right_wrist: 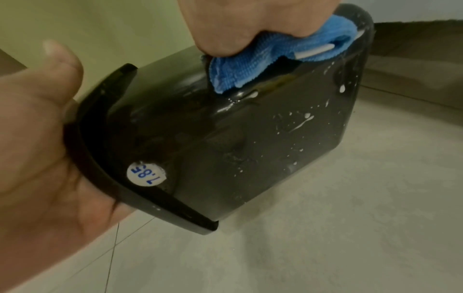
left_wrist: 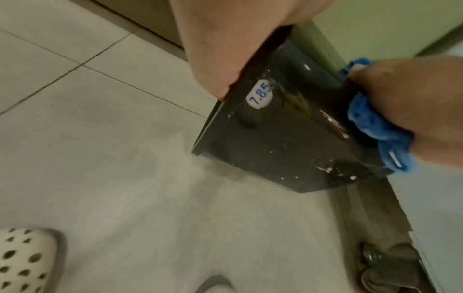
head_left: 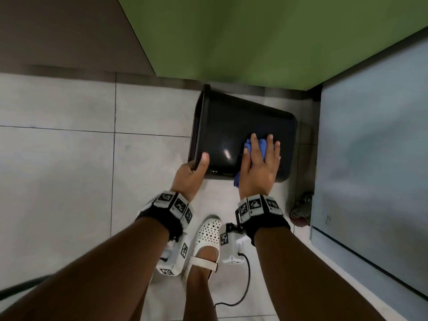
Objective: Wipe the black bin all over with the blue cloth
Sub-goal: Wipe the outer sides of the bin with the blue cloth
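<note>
Looking down in the head view: black bin [head_left: 234,128] lies on its side on the pale tiled floor [head_left: 69,158], mouth to the person's left, base to the right, close to a green panel [head_left: 254,38] and a grey-blue panel [head_left: 375,158]. Left hand [head_left: 191,176] grips the near corner of the rim, thumb laid over the outer wall, the other fingers hidden inside. Right hand [head_left: 260,163] lies flat on the upward side near the base, fingers spread and fairly straight, pressing the blue cloth [head_left: 251,147] against the plastic. Cloth bunches under the palm; one tail sticks out at the wrist. A white perforated shoe [head_left: 207,235] stands between the two forearms. Both wrists carry black bands with marker tags.

Left wrist view: left hand [left_wrist: 225,39] fills the top, clamped on the rim. A round white sticker [left_wrist: 259,95] marked 7.85 sits on the bin [left_wrist: 275,148] just below the rim. White specks dot the near wall. Right hand [left_wrist: 413,103] at right, cloth [left_wrist: 368,123] pinned beneath it.

Right wrist view: cloth [right_wrist: 263,61] wedged between right hand [right_wrist: 250,21] and bin [right_wrist: 238,148]; whether these fingers curl I cannot tell from here. Left hand [right_wrist: 37,148] wraps the rim, thumb up on the outside. Sticker [right_wrist: 146,174] reads upside down. White splashes run across the wall towards the base.
</note>
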`<state>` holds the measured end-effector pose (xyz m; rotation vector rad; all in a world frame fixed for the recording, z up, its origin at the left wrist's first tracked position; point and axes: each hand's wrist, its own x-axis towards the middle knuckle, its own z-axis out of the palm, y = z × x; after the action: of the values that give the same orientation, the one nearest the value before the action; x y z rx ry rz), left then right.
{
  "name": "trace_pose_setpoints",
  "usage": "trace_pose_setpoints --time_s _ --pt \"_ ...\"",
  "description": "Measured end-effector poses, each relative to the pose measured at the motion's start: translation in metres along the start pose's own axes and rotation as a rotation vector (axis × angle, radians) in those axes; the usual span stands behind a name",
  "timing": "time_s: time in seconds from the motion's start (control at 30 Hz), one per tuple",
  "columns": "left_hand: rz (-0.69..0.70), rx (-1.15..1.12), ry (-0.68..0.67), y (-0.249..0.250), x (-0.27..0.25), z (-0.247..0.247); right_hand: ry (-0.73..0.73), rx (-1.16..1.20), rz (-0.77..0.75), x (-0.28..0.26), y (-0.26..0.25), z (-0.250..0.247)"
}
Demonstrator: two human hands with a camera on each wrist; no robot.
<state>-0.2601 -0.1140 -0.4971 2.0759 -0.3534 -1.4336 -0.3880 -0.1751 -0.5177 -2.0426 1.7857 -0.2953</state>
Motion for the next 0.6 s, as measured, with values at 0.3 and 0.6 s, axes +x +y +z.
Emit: trace_pose_setpoints --time_s 0.3,0.6 --pt "0.168 0.039 0.105 0.04 -0.003 -0.002 0.001 0.03 0.113 0.022 -0.016 -0.014" --pt "0.081 0.062 0.049 0.092 -0.011 -0.011 -0.201 -0.004 0.006 0.051 -0.07 -0.04"
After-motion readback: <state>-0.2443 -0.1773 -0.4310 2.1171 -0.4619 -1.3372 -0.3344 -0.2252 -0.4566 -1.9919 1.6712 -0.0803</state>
